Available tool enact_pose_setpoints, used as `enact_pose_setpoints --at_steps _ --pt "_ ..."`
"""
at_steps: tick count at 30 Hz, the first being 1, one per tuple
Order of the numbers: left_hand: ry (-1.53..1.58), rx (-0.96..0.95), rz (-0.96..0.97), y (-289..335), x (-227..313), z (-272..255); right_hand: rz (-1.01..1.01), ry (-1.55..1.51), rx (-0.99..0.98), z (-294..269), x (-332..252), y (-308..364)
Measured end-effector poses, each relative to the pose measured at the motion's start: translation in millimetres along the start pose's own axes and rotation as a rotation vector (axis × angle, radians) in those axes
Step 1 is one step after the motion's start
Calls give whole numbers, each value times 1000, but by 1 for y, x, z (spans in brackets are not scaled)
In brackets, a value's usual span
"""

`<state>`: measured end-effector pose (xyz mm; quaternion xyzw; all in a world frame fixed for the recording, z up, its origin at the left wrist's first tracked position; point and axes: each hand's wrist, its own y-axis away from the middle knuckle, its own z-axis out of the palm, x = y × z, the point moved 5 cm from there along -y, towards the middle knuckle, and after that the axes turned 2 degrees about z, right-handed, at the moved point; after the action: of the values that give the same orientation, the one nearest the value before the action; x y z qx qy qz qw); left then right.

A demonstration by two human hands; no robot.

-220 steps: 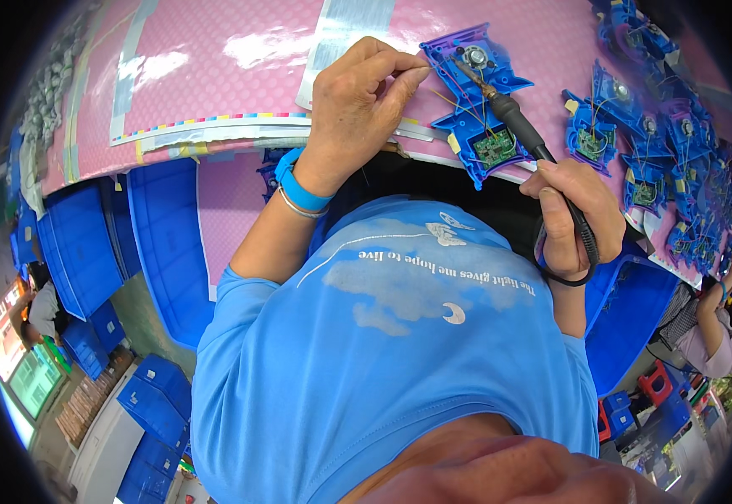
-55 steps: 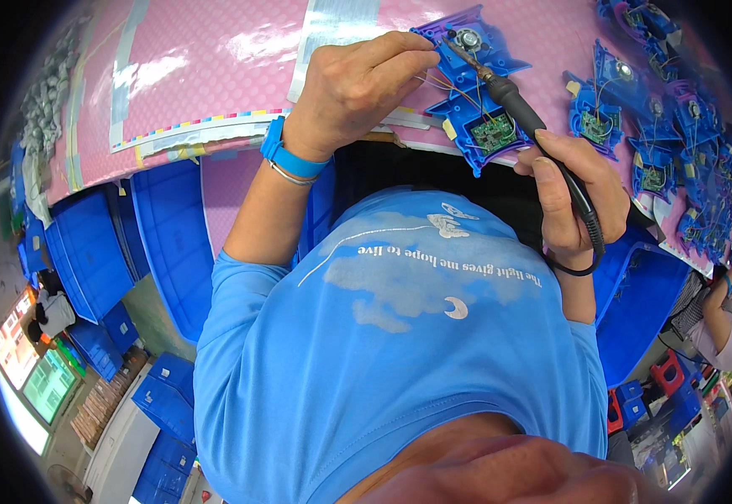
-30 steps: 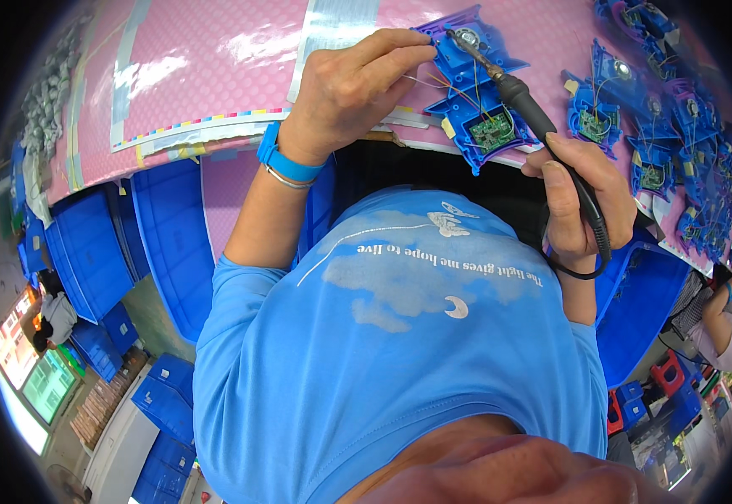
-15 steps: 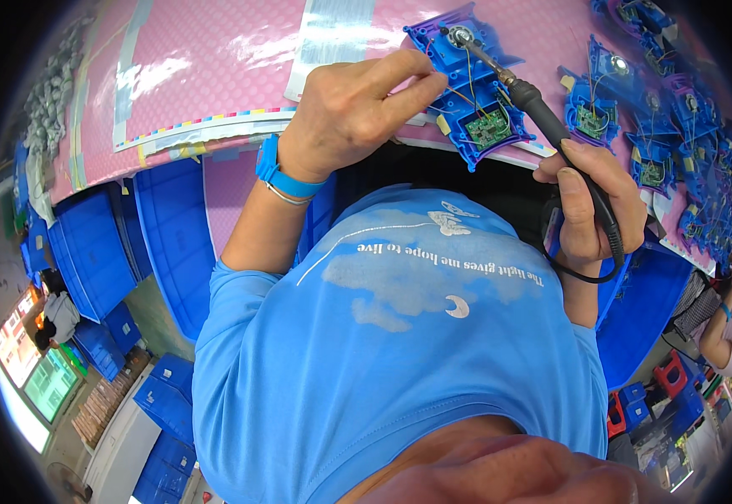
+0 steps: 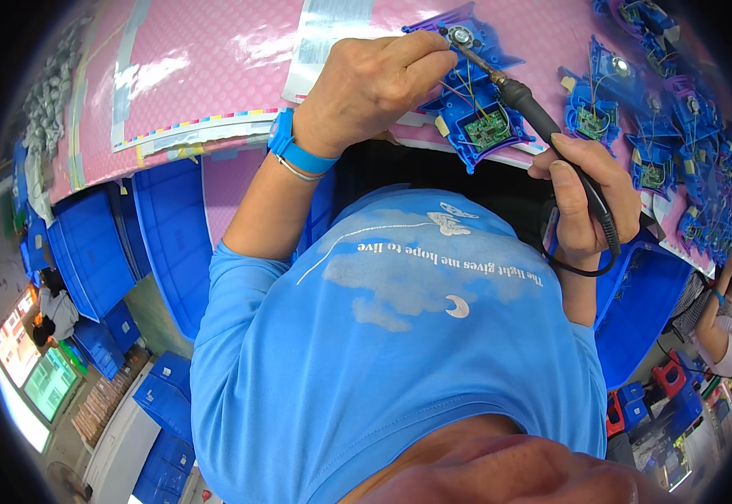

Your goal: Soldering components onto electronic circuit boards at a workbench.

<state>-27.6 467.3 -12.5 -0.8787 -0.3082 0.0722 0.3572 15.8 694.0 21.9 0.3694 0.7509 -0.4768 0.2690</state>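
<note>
My right hand grips a soldering iron with a black handle and cord. Its metal tip reaches the edge of a round silver part, like a small speaker, set in a blue plastic housing. Beside that part, my left hand pinches a thin wire; the fingertips partly hide it. Inside the near end of the housing sits a green circuit board, with several thin coloured wires running from it. The housing lies at the table's near edge.
Several similar blue housings with boards and wires lie on the right of the pink-covered table. Blue bins stand below the table edge. Grey parts are heaped far left. Another person's arm shows at far right.
My left hand has moved up and right, its fingertips now beside the round silver part. The soldering iron has shifted slightly left and down with my right hand.
</note>
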Motion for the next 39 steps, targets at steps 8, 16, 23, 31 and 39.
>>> enact_pose_setpoints --at_steps 8,16,23,31,39 --pt "25 4 14 2 -5 5 -3 2 9 3 1 -2" --pt "31 7 4 3 -4 6 7 3 8 2 -1 -1" --pt "15 -33 -33 3 -3 3 -56 -98 137 -3 -1 6" --pt "19 -37 -37 1 -4 4 -37 -107 133 -4 0 5" --pt "69 -46 -57 -1 -3 -1 -24 -108 140 -5 0 7"
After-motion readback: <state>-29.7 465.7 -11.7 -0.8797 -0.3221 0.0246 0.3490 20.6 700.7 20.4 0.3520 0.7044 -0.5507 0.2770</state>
